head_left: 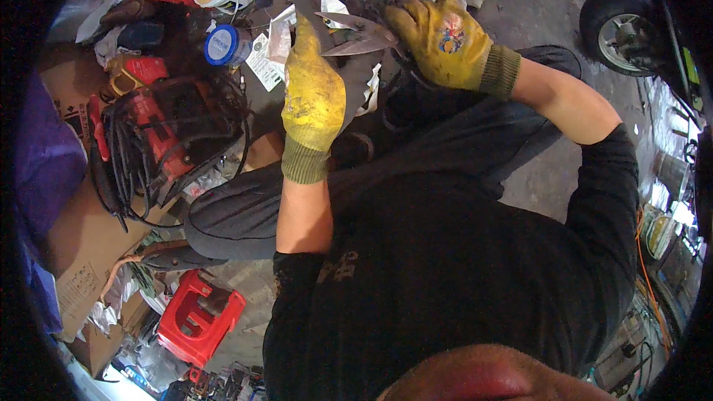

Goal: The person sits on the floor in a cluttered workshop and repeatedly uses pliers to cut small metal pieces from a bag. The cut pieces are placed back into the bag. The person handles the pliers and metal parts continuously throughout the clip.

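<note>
Right hand [449,43] angled leftward, fingers [405,24] around one pair of shears [377,33], two blades [358,47] parted; left hand [315,89] pointing forward, finger grip indeterminable.

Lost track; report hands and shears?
Right yellow-gloved hand gripping grey metal shears, blades open. Left yellow-gloved hand beside their tips, grip unclear. Blue-lidded round tub farther left.

Right hand [445,43]: gripping shears [382,36], blades [358,47] spread!
Left hand [316,93]: gloved, near those blades.
Floor [535,186]: blue-lidded tub [221,45] there!
</note>
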Tool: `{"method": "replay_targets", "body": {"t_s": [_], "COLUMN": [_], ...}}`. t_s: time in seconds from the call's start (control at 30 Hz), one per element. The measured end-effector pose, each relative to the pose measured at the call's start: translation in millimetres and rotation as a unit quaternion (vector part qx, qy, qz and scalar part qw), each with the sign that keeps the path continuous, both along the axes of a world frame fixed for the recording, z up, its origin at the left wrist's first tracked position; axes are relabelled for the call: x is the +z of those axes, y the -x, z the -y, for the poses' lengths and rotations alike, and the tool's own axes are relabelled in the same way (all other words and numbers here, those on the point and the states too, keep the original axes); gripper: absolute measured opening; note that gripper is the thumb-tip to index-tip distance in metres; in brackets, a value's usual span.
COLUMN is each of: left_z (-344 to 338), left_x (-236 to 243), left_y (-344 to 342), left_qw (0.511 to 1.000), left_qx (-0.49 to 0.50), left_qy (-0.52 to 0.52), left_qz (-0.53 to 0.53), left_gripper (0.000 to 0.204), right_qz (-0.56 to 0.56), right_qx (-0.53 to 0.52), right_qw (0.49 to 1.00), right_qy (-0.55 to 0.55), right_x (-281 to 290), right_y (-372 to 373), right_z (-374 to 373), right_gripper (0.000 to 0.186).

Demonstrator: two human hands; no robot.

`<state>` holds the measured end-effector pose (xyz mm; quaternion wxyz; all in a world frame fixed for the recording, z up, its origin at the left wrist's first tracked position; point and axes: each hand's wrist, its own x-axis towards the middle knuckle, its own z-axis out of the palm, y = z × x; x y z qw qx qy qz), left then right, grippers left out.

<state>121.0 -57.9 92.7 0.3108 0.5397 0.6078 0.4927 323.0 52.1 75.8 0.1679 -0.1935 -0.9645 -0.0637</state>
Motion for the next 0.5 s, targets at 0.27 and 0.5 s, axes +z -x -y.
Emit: {"method": "replay_targets", "body": {"t_s": [0.27, 0.5], "left_z": [-1, -1], "left_x": [19, 33], "left_y": [3, -16], "left_qw": [0.987, 0.985], "left_qx": [-0.074, 0.004], "left_qy": [0.127, 0.019], "left_qz": [0.070, 0.170], "left_gripper": [0.065, 0.041], "right_qz": [0.062, 0.001], "right_qx": [-0.036, -0.030], "right_qw": [0.997, 0.998], "right_qy": [0.006, 0.047], "right_x": [2, -2], "right_y": [-3, -5], "right_z": [5, -6], "right_gripper": [0.041, 0.032]}}
